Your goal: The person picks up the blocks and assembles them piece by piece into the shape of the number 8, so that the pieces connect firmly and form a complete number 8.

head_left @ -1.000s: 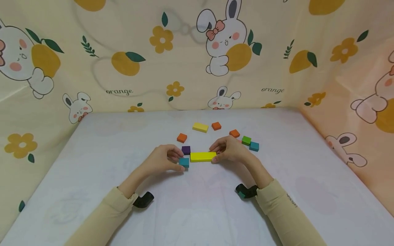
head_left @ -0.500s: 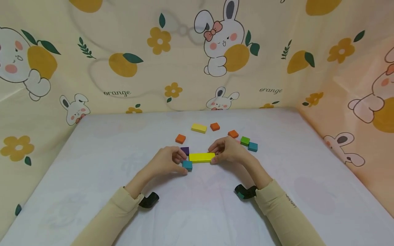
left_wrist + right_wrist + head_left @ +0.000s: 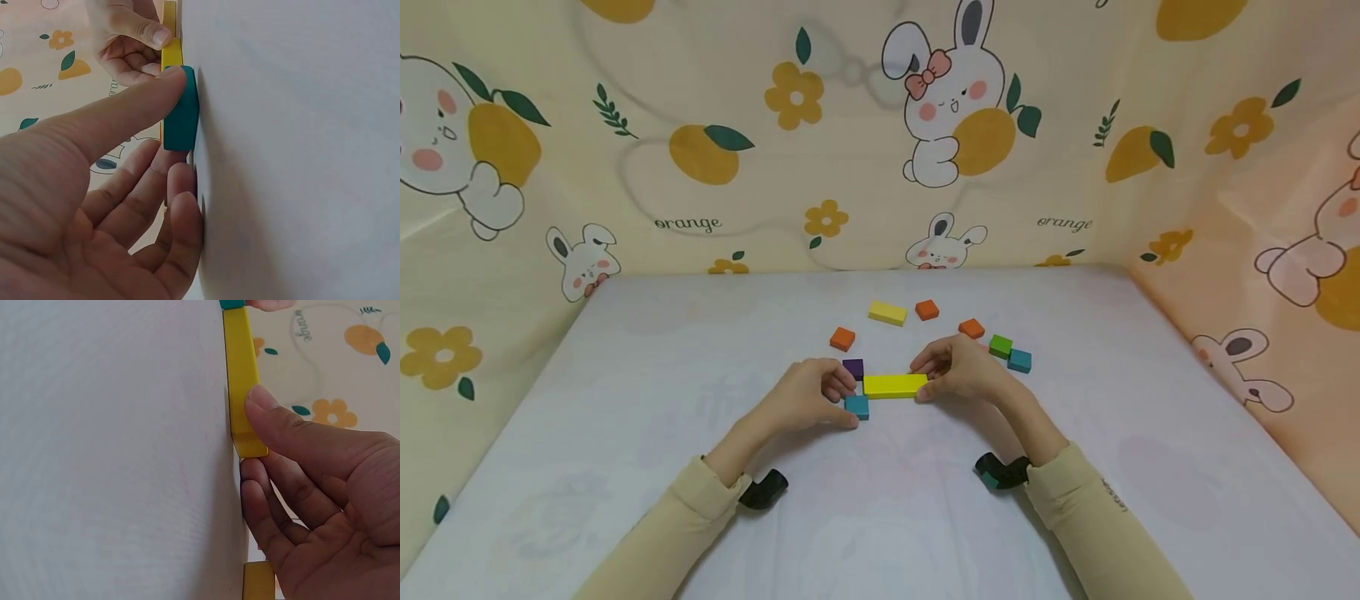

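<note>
My left hand (image 3: 808,396) pinches a small teal block (image 3: 857,407) between thumb and fingers. That block sits at the near left corner of a long yellow block (image 3: 895,386). In the left wrist view my thumb lies on the teal block's (image 3: 181,112) near face. My right hand (image 3: 958,367) grips the yellow block's right end, its thumb on the near side in the right wrist view, where the yellow block (image 3: 242,381) runs up to the teal one. Just behind the yellow block's left end stands a purple block (image 3: 853,368), beside my left fingertips.
Behind the hands lie a pale yellow block (image 3: 887,313) and several orange ones, such as the orange block (image 3: 842,338) at left. A green block (image 3: 1000,346) and another teal block (image 3: 1019,360) touch at right. A printed cloth (image 3: 850,150) backs the white table (image 3: 880,517).
My left hand has brought the teal block right and a little nearer me, to the yellow block's near left corner. My right hand keeps its grip in place.
</note>
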`<state>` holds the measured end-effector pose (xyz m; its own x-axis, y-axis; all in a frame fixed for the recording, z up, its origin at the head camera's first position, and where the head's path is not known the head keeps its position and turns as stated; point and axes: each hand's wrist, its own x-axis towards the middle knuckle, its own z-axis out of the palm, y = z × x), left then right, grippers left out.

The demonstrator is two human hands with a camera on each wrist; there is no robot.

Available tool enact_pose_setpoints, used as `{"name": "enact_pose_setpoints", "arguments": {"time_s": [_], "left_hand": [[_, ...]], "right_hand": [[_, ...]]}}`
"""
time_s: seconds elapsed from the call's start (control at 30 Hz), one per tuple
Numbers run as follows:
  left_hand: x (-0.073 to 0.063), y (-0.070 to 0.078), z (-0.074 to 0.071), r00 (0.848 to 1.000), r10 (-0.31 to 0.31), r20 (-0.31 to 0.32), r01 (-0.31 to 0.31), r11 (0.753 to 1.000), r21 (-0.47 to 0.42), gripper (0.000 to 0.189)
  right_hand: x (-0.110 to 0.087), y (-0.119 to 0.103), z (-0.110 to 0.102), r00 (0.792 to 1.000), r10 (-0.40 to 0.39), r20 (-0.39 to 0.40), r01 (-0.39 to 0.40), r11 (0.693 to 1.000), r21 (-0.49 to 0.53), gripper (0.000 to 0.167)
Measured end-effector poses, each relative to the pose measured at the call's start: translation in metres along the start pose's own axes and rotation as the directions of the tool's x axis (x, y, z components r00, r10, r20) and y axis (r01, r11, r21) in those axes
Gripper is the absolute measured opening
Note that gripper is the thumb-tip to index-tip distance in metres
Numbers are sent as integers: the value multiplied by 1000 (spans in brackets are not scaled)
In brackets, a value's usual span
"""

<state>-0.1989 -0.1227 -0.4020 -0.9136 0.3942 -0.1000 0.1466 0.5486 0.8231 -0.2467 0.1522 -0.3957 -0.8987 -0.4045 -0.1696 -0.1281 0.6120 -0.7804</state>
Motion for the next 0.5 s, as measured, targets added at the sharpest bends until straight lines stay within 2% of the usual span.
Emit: {"name": "enact_pose_setpoints", "arguments": {"time_s": [0.5], "left_hand": [[0, -1, 0, 1000, -5, -10, 5, 1000, -10, 42]], "right_hand": [[-2, 0, -1, 1000, -10, 3, 10, 1000, -9, 34]]}}
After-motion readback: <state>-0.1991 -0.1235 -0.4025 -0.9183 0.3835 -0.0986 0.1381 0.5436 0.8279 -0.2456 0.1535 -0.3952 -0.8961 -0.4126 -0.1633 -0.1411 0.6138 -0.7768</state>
